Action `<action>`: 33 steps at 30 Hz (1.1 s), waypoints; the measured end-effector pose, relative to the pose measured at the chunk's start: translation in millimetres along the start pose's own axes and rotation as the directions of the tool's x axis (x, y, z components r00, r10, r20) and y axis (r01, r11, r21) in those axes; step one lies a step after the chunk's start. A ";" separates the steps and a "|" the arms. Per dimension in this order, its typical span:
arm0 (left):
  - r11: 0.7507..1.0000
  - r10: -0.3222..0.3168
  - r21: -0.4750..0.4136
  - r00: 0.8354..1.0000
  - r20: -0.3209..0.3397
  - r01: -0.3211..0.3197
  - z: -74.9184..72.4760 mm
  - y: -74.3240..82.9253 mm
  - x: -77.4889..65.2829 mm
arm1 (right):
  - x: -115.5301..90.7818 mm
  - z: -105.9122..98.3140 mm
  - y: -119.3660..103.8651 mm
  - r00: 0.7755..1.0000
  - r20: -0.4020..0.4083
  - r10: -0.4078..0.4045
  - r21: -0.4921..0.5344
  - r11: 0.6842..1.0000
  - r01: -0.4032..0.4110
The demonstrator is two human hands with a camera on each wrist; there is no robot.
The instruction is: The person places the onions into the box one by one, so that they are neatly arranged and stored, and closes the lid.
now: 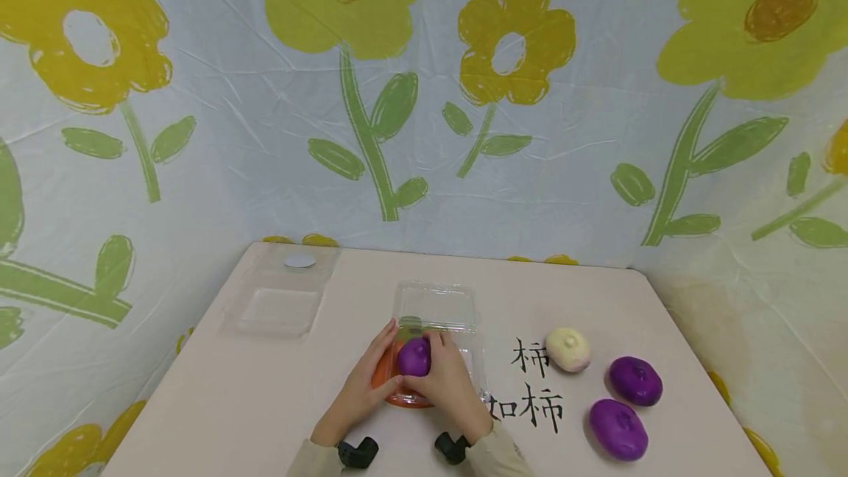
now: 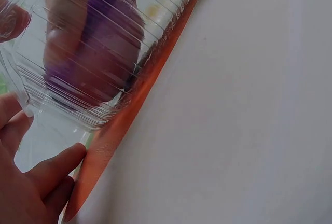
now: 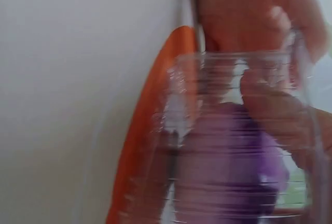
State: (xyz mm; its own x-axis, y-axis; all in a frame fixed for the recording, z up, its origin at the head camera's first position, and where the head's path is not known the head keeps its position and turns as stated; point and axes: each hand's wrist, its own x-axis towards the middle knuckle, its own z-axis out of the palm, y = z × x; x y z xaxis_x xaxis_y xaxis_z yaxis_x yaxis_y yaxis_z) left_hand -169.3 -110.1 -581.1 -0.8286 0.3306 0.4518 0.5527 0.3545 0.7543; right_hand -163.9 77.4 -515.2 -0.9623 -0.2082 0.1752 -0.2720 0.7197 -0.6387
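Note:
In the middle of the table stands a clear plastic clamshell box (image 1: 435,299), its lid folded back on the far side. My right hand (image 1: 453,381) reaches into its base and grips a glossy purple round piece (image 1: 414,357) between thumb and fingers. In the left wrist view, the purple piece (image 2: 116,42) shows through the ribbed plastic wall. My left hand (image 1: 366,383) holds the left side of the box, thumb along the near edge; its fingertips (image 2: 72,156) lie by the box corner. An orange persimmon print (image 1: 404,402) lies partly covered under the box.
Two more purple round pieces (image 1: 635,380) and a cream-coloured round piece (image 1: 567,350) lie to the right. Black written characters (image 1: 543,405) mark the tabletop beside them. At the back left sits another clear plastic box (image 1: 278,309), lid open. A flower-printed cloth (image 1: 563,190) hangs behind the table.

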 end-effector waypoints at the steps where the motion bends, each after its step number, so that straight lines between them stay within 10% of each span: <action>1: 1.000 -0.010 -0.004 1.000 0.004 0.010 -0.2 0.1 -0.1 | -0.6 -0.4 -0.2 1.000 0.008 0.009 0.006 1.000 -0.009; 14: 0.999 0.031 -0.019 0.999 -0.015 -0.031 -1.3 0.7 0.2 | -10.4 -21.0 -2.1 0.996 0.085 0.040 0.081 0.996 -0.047; 24: 0.996 0.041 -0.075 0.998 -0.043 -0.044 -13.5 41.7 4.9 | -9.4 -13.0 -0.3 0.998 0.044 0.050 0.090 0.995 -0.054; 33: 0.999 0.038 -0.011 0.998 -0.040 -0.038 -1.3 12.9 0.6 | -7.8 -10.3 2.5 0.999 0.028 0.047 0.066 0.997 -0.048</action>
State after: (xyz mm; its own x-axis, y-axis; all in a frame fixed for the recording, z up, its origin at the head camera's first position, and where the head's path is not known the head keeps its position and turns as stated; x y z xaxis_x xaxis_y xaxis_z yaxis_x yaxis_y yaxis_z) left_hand -162.8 -106.4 -570.5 -0.8100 0.3084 0.4988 0.5830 0.3317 0.7417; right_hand -157.2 87.7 -510.5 -0.9733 -0.1927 0.1244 -0.2241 0.6835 -0.6947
